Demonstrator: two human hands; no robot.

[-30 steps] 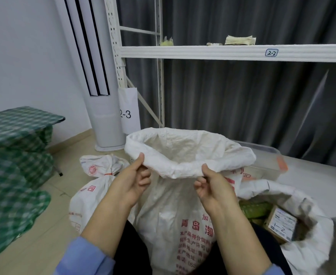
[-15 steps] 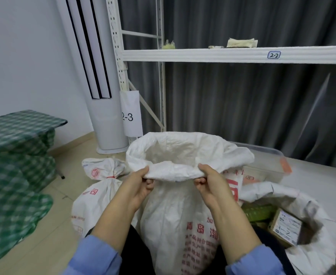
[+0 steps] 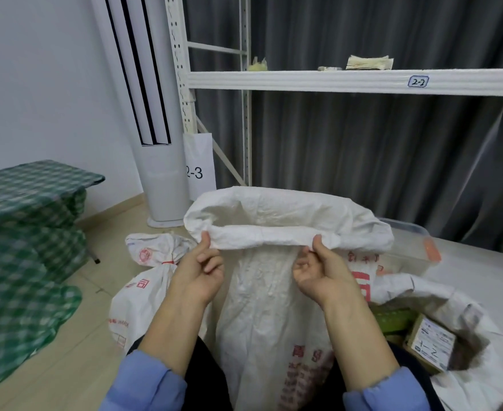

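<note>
A tall white woven sack [image 3: 268, 292] with red print stands upright between my knees, its mouth open and its top rim rolled outward into a cuff. My left hand [image 3: 198, 271] pinches the near left part of that rolled rim, thumb on top and fingers curled underneath. My right hand [image 3: 318, 269] pinches the near right part of the rim the same way. The inside of the sack is not visible from here.
A tied white sack [image 3: 143, 280] lies on the floor to the left. An open sack [image 3: 478, 330] with a labelled carton [image 3: 431, 344] sits at right, a clear plastic bin [image 3: 413, 241] behind. White shelving [image 3: 333, 81], a tower air conditioner [image 3: 152, 120] and green checked bedding [image 3: 22, 232] surround.
Both hands have kept hold of the sack's rim and rolled it further outward, so the cuff is a tighter, flatter band. The view has shifted slightly downward.
</note>
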